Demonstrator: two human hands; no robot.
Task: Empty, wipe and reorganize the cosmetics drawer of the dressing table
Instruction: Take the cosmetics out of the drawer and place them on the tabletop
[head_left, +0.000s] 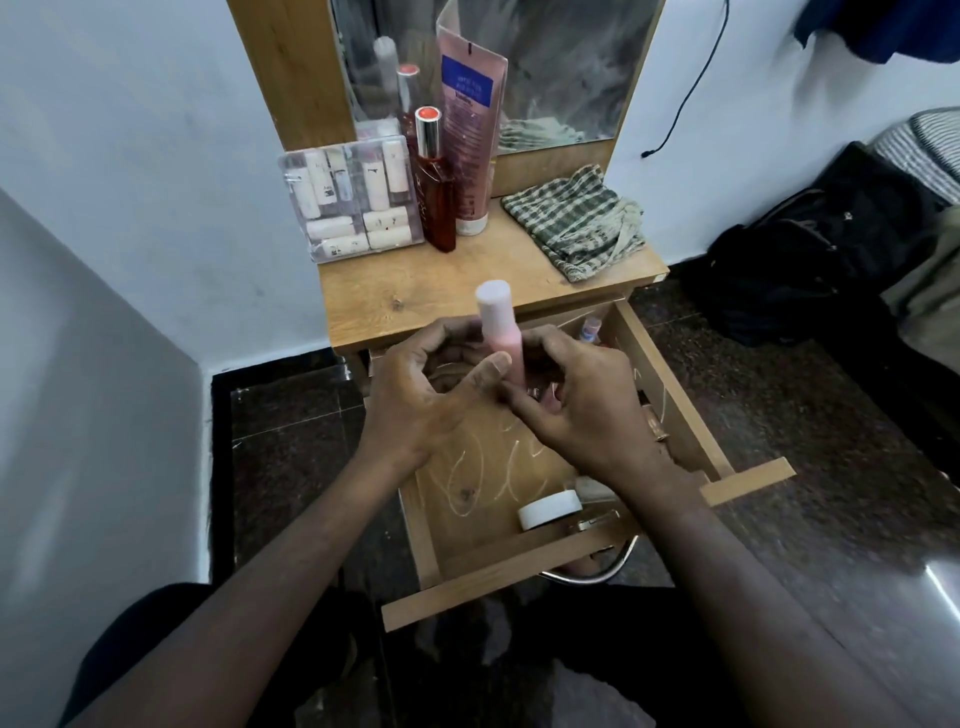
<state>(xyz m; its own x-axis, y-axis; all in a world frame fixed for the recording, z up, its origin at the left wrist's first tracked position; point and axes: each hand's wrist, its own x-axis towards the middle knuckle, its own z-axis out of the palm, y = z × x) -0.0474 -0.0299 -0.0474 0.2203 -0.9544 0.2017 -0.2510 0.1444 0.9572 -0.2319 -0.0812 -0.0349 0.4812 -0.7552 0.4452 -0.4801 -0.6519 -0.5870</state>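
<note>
The wooden drawer (670, 374) of the dressing table stands pulled out in front of me. Above it, my left hand (431, 395) and my right hand (582, 400) both hold an upright pink bottle (501, 325) with a white cap. Inside the drawer lie a white round jar (549, 510) near the front, a small tube (591, 328) at the back right and a few small items along the right wall. My hands hide part of the drawer's inside.
On the tabletop (467, 280) stand a clear case of small tubes (350, 200), a red bottle (435, 192) and a pink tube (467, 135) before the mirror (571, 67). A checked cloth (582, 223) lies at the right. A black bag (810, 249) sits on the dark floor.
</note>
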